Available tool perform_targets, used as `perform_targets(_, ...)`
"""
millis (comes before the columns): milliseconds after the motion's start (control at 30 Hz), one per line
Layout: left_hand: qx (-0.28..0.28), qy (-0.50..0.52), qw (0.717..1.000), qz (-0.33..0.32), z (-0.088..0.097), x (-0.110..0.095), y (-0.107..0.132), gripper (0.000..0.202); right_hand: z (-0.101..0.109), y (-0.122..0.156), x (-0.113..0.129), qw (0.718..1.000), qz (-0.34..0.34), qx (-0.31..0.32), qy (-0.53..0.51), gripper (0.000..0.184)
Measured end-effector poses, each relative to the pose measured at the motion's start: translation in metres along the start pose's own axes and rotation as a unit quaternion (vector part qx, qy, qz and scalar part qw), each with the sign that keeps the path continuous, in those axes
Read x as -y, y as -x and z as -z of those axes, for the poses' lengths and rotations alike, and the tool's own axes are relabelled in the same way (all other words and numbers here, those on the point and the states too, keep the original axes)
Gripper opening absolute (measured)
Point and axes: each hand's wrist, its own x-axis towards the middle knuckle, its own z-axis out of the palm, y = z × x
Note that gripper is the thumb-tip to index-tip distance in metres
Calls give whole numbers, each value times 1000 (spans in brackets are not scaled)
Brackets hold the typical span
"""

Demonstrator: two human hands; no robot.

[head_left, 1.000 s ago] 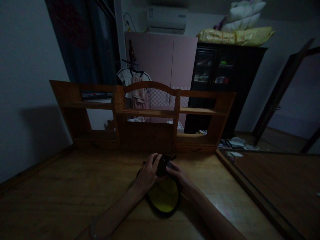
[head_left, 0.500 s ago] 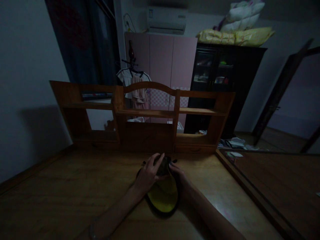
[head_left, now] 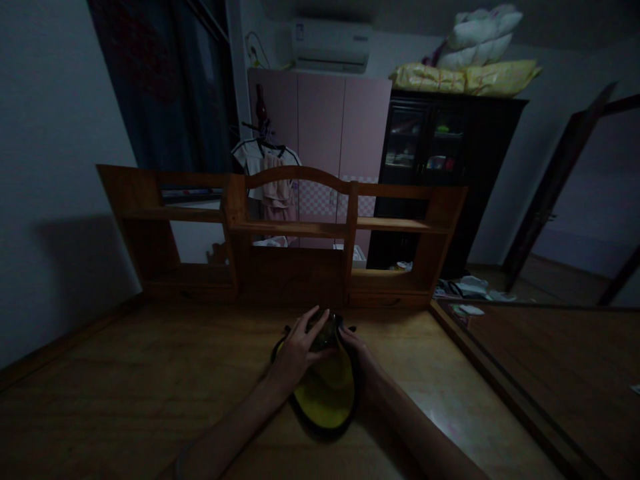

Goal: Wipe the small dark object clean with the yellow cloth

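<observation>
On the wooden bed-like platform in front of me lies a dark-edged case with a yellow inside (head_left: pixel 327 393), spread open with its rounded end toward me. Dark tab-like bits stick out on both sides of its far end. My left hand (head_left: pixel 295 350) reaches over the far part, its fingers curved around a dark, shiny rounded object (head_left: pixel 325 333) whose kind I cannot make out. On the other side, my right hand (head_left: pixel 363 357) grips the case's dark right edge near the far end, thumb on top. Its other fingers are mostly hidden under the edge.
A wooden headboard shelf (head_left: pixel 295 230) runs across the platform (head_left: pixel 150 373) beyond my hands. To the right, a raised wooden edge (head_left: pixel 500 393) borders it. A wall (head_left: pixel 60 267) is at the left. Pink (head_left: pixel 320 120) and black cabinets (head_left: pixel 480 153) stand farther back. The room is dim.
The view has shifted slightly. Both hands stay at the case in nearly the same places, and a little more of the dark shiny object shows between them.
</observation>
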Motion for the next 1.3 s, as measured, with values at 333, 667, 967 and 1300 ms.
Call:
perform_targets(333, 1, 21, 1000, -8, 7, -8, -2, 78, -4, 3, 0, 1000, 13, -6, 7, 38)
perform_targets(667, 7, 20, 999, -43, 4, -11, -1, 73, -1, 1, -2, 993, 24, -102, 49, 37)
perform_targets(967, 32, 26, 997, -66, 6, -17, -1, 79, -1, -1, -4, 977, 99, -116, 151, 39)
perform_targets(1300, -15, 55, 998, 32, 8, -18, 4, 90, -11, 7, -7, 938, 155, -125, 284, 41)
